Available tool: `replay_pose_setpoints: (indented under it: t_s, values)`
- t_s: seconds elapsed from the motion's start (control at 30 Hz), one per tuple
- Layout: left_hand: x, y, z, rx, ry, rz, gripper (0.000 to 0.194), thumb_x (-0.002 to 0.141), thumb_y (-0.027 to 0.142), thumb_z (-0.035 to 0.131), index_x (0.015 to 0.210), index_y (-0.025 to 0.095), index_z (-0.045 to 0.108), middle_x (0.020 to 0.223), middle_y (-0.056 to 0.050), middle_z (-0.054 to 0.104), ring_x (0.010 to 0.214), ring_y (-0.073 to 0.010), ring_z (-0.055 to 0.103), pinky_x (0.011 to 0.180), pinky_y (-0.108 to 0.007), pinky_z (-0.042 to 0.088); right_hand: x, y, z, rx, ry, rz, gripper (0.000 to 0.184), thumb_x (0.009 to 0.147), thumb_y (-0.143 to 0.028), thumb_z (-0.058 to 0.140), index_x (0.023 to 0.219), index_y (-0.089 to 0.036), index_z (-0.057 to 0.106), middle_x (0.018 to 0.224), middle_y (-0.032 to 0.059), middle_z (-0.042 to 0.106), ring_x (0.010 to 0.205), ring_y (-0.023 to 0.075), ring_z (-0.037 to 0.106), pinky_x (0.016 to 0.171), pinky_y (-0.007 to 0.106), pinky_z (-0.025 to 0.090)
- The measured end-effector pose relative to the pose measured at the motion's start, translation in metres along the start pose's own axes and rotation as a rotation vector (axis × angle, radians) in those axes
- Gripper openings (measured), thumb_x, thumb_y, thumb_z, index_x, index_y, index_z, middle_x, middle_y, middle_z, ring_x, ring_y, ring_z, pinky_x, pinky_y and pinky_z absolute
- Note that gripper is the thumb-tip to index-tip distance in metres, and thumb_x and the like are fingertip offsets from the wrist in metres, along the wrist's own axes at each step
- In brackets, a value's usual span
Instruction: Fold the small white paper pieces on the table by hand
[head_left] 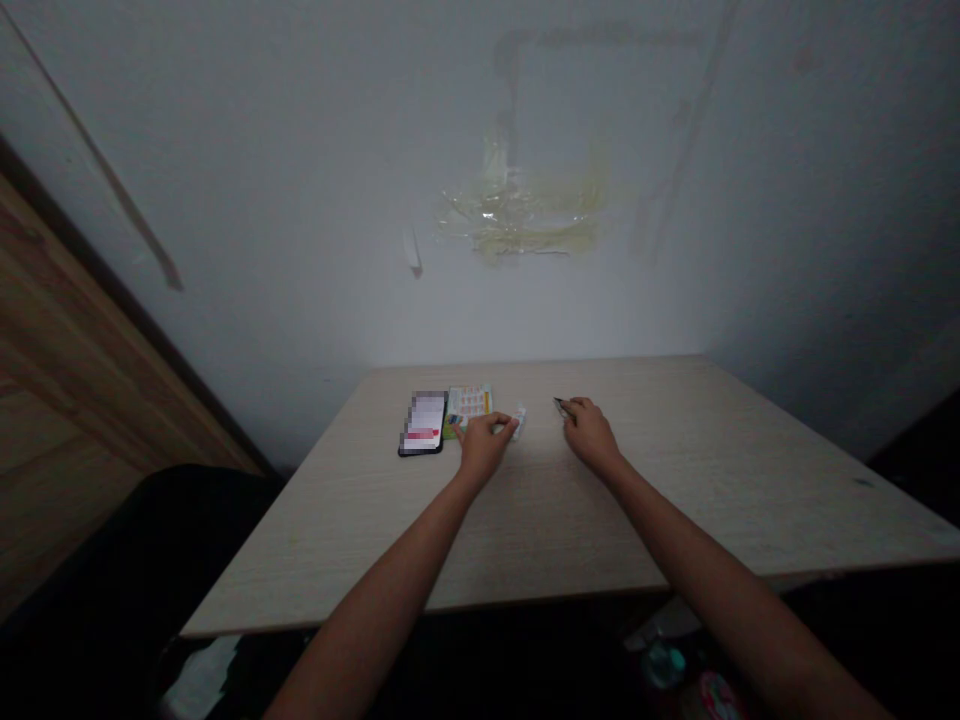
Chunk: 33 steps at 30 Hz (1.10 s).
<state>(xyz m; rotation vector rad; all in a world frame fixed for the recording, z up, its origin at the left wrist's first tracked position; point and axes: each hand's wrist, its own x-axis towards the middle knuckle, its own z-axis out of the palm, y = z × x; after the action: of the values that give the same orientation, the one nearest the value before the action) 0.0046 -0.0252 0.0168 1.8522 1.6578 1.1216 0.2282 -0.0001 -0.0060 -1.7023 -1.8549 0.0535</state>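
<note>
My left hand (484, 445) is closed, thumb and forefinger pinching the edge of a small whitish, clear-looking piece (520, 420) just above or on the tabletop; its kind is too small to make out. Under and behind that hand lies a printed card (470, 400) with rows of small pictures or text and green and yellow edges, partly covered by my fingers. My right hand (591, 434), also closed, holds a small dark, thin, pointed tool (560, 404) with its tip toward the left. A short gap separates the two hands.
A phone (422, 425) with a lit, blurred screen lies left of the card. The pale wooden table (360, 520) meets a wall with peeling tape (525, 220). Dark chair-like shapes (150, 550) stand at the left. A bottle (664, 662) sits below the table's front edge.
</note>
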Motion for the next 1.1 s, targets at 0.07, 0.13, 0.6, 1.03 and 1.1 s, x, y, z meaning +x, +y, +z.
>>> replay_pose_setpoints:
  t_s: [0.07, 0.13, 0.6, 1.03, 1.1]
  values:
    - [0.000, 0.000, -0.001, -0.009, 0.007, -0.001, 0.024, 0.085, 0.045, 0.062, 0.088, 0.027, 0.077, 0.098, -0.003, 0.078, 0.107, -0.0265, 0.064, 0.117, -0.060, 0.003, 0.000, -0.002, 0.003, 0.073, 0.012, -0.047, 0.039, 0.084, -0.014, 0.051, 0.119, -0.019, 0.069, 0.122, 0.0124, 0.063, 0.112, 0.0247, 0.057, 0.099, 0.035, 0.042]
    - [0.000, 0.000, -0.001, -0.012, 0.007, -0.003, 0.024, 0.085, 0.045, 0.062, 0.087, 0.027, 0.077, 0.098, -0.003, 0.078, 0.107, -0.0266, 0.064, 0.117, -0.060, 0.003, 0.001, -0.004, 0.004, 0.164, 0.027, -0.071, 0.036, 0.086, -0.016, 0.050, 0.115, -0.019, 0.070, 0.117, 0.0115, 0.066, 0.110, 0.0238, 0.058, 0.100, 0.036, 0.043]
    - [-0.002, 0.004, 0.000, 0.004, 0.011, 0.008, 0.022, 0.085, 0.042, 0.062, 0.087, 0.026, 0.076, 0.101, -0.003, 0.077, 0.109, -0.0260, 0.062, 0.116, -0.061, 0.005, 0.007, 0.006, 0.006, 0.152, 0.098, 0.089, 0.029, 0.085, -0.032, 0.056, 0.089, -0.016, 0.079, 0.094, 0.0153, 0.073, 0.092, 0.0269, 0.065, 0.087, 0.037, 0.046]
    - [-0.004, 0.003, 0.007, -0.038, 0.033, -0.003, 0.025, 0.088, 0.043, 0.058, 0.086, 0.026, 0.076, 0.099, -0.002, 0.077, 0.104, -0.0239, 0.064, 0.117, -0.057, 0.007, -0.001, -0.019, 0.001, 0.425, 0.124, 0.172, 0.023, 0.082, -0.040, 0.053, 0.081, -0.019, 0.062, 0.077, 0.0059, 0.069, 0.072, 0.0201, 0.061, 0.068, 0.031, 0.046]
    - [-0.004, 0.003, 0.008, -0.039, 0.048, -0.017, 0.024, 0.087, 0.043, 0.058, 0.085, 0.026, 0.075, 0.100, -0.002, 0.077, 0.106, -0.0247, 0.063, 0.117, -0.059, 0.001, -0.003, -0.026, 0.002, 0.498, 0.098, 0.173, 0.023, 0.082, -0.042, 0.053, 0.080, -0.020, 0.057, 0.076, 0.0045, 0.067, 0.072, 0.0198, 0.061, 0.067, 0.030, 0.045]
